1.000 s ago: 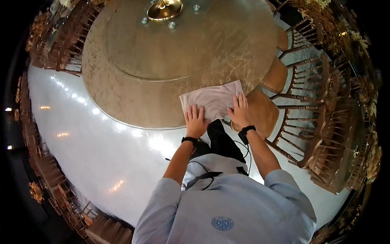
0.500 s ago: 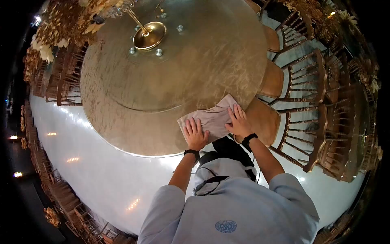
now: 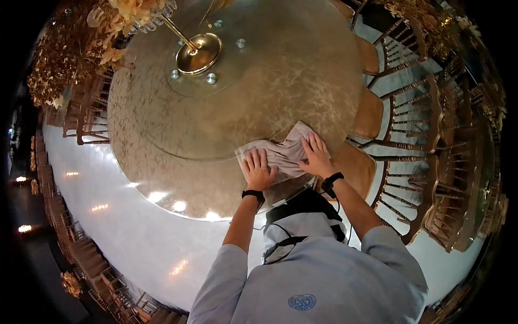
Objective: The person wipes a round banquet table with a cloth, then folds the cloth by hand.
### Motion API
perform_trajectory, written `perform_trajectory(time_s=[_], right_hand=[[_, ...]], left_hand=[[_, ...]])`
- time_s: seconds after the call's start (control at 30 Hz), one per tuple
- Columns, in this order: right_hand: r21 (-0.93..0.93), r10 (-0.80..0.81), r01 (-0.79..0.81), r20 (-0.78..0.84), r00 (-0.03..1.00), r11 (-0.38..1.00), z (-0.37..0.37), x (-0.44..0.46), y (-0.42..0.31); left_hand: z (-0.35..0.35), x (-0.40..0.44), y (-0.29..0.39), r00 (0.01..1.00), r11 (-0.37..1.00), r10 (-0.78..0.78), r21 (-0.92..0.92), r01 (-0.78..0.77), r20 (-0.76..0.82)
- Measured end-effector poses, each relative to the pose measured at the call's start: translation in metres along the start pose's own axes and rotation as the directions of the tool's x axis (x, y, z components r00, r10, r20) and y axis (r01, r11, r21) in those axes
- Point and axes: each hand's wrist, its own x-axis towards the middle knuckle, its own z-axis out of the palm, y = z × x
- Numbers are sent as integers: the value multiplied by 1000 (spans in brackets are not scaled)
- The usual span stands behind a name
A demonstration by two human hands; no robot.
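A pale pink cloth (image 3: pixel 280 154) lies rumpled on the near edge of the round brown table (image 3: pixel 178 124), with folds bunched between my two hands. My left hand (image 3: pixel 258 170) rests flat on the cloth's left part, fingers spread. On its right part my right hand (image 3: pixel 317 156) presses down, fingers stretched out and pointing away from me. Both wrists wear dark bands. A curved rim of a raised glass-like disc runs across the tabletop just beyond the cloth.
A gold stand (image 3: pixel 199 54) rises near the table's centre, with small clear round pieces (image 3: pixel 211 79) around its base. Dried flowers (image 3: pixel 65 59) overhang the upper left. Spindle-backed wooden chairs (image 3: pixel 410 121) line the right side; a brown seat (image 3: pixel 353 167) is close to my right arm.
The cloth has wrinkled more between my hands, and both hands stay on it. The camera view has shifted slightly, and brighter light reflections now show along the table's near edge.
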Motion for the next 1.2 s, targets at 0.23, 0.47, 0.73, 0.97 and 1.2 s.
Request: perform_trajectory(time_s=[0.23, 0.47, 0.73, 0.97, 1.2], right_hand=[[78, 27, -28, 18, 999, 997, -23, 39, 11], [76, 62, -66, 42, 997, 995, -16, 41, 6], [274, 41, -84, 159, 986, 958, -36, 31, -13], [343, -32, 79, -141, 989, 936, -72, 85, -53], [34, -83, 88, -115, 990, 996, -26, 153, -82]], left_hand=[[-15, -8, 5, 992, 994, -84, -79, 76, -99], [-31, -20, 10, 973, 972, -231, -54, 229, -21], [-47, -40, -10, 992, 949, -115, -300, 98, -42], [-129, 9, -49, 959, 990, -57, -139, 18, -279], [-98, 59, -78, 973, 981, -180, -99, 166, -145]])
